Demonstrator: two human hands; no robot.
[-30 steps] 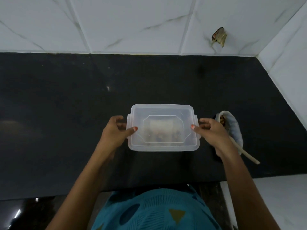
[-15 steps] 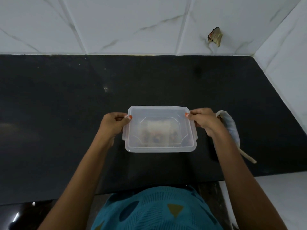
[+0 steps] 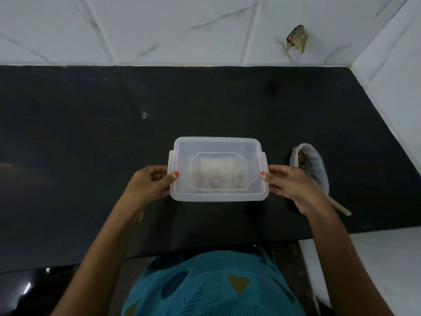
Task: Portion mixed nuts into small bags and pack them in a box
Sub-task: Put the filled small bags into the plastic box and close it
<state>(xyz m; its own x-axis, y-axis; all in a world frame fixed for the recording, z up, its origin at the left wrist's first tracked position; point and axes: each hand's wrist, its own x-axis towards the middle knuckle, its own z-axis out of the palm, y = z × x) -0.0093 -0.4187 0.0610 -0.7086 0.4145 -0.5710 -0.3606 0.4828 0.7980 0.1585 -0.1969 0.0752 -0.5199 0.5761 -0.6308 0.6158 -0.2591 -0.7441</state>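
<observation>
A translucent plastic box (image 3: 217, 151) with its lid on sits in the middle of the black counter (image 3: 91, 133). Blurred shapes of bagged nuts show through the lid. My left hand (image 3: 150, 184) holds the box's left side near the front corner, thumb on the lid and fingers curled at the side clip. My right hand (image 3: 289, 185) holds the right side the same way, thumb on the lid's edge. Just right of the box lies a white bag of mixed nuts (image 3: 312, 169), its mouth open toward the back.
A wooden spoon handle (image 3: 339, 207) sticks out from under the nut bag toward the front right. White marble tiles form the back wall and the right corner wall. A torn sticker (image 3: 297, 41) clings to the back wall.
Both hands slid from the back corners of the lid down to the sides near the front corners. The box stays in the same place.
</observation>
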